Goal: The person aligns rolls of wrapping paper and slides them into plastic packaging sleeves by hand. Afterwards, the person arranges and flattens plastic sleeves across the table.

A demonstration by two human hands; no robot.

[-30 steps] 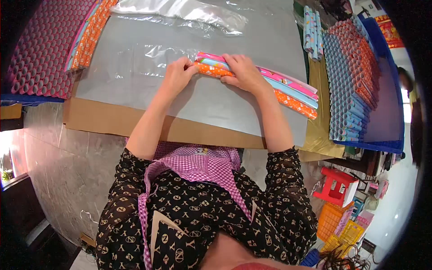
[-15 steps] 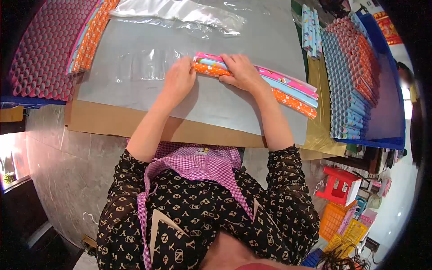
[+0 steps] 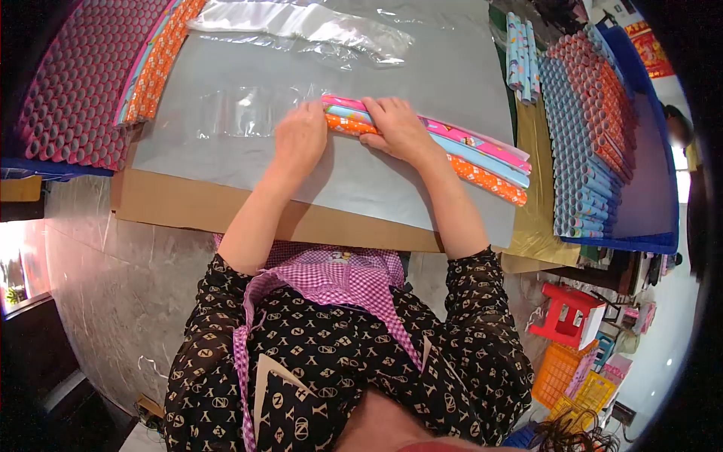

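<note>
A bundle of wrapping paper rolls, one pink roll (image 3: pixel 482 143), one light blue roll (image 3: pixel 479 160) and one orange roll (image 3: pixel 486 179), lies slantwise on the grey table surface. My right hand (image 3: pixel 399 129) is closed over the bundle, fingers across the top and thumb on the near side. At the bundle's left end, my left hand (image 3: pixel 301 134) has its fingers curled around the edge of a clear plastic sleeve (image 3: pixel 245 111). This sleeve lies flat, stretching leftward from that hand. Exactly how the sleeve's mouth meets the roll ends is hidden by my fingers.
More clear plastic sleeves (image 3: pixel 301 26) lie at the table's far side. Stacked pink rolls (image 3: pixel 75 98) stand at left, beside orange rolls (image 3: pixel 154 71). At right, blue and orange rolls (image 3: pixel 584 135) fill a blue bin (image 3: pixel 648 203). Brown cardboard (image 3: pixel 263 215) edges the table's front.
Both hands have shifted very slightly, and the bundle's left end sits a little lower and further left. The grips look the same.
</note>
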